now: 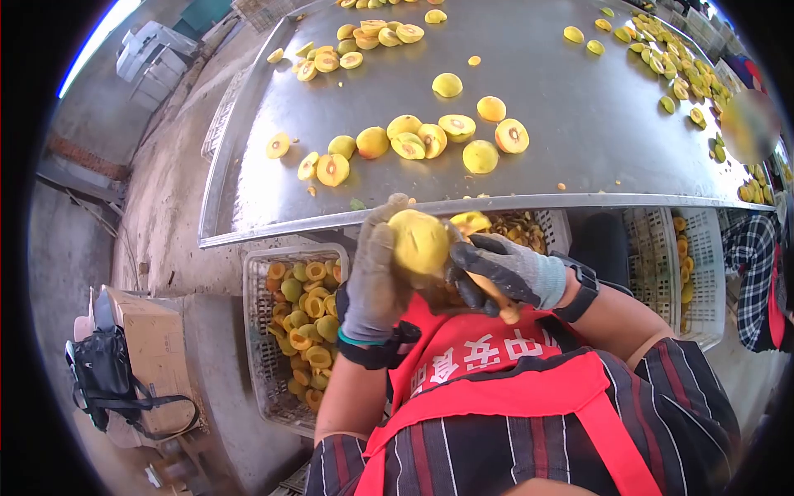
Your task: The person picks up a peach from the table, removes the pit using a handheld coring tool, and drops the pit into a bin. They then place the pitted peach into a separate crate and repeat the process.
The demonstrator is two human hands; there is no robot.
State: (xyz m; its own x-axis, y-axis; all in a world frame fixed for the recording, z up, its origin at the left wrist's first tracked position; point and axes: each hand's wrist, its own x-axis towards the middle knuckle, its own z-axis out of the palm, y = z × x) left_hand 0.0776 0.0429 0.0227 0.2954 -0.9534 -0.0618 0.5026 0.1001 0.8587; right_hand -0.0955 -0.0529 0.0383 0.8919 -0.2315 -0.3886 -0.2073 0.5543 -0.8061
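My left hand (pixel 370 277), in a grey glove, is closed round a yellow peach (pixel 420 242), held up just in front of the table's near edge. Beside it my right hand (pixel 517 273), in a grey and black glove, grips a tool with a wooden handle (pixel 494 296); its working end is hidden by the fingers and the fruit. Another yellow peach piece (pixel 471 221) shows just beyond the right fingers. On the metal table (pixel 562 157) ahead, a row of halved peaches (pixel 405 145) lies cut faces up and down.
Below left stands a white crate (pixel 255 331) full of pitted peach halves (pixel 313 310). Under the table edge, another crate (pixel 556 231) holds pits and scraps. More crates (pixel 699 273) stand at right, near a co-worker's checked sleeve (pixel 748 264). A peach heap (pixel 682 70) lies far right.
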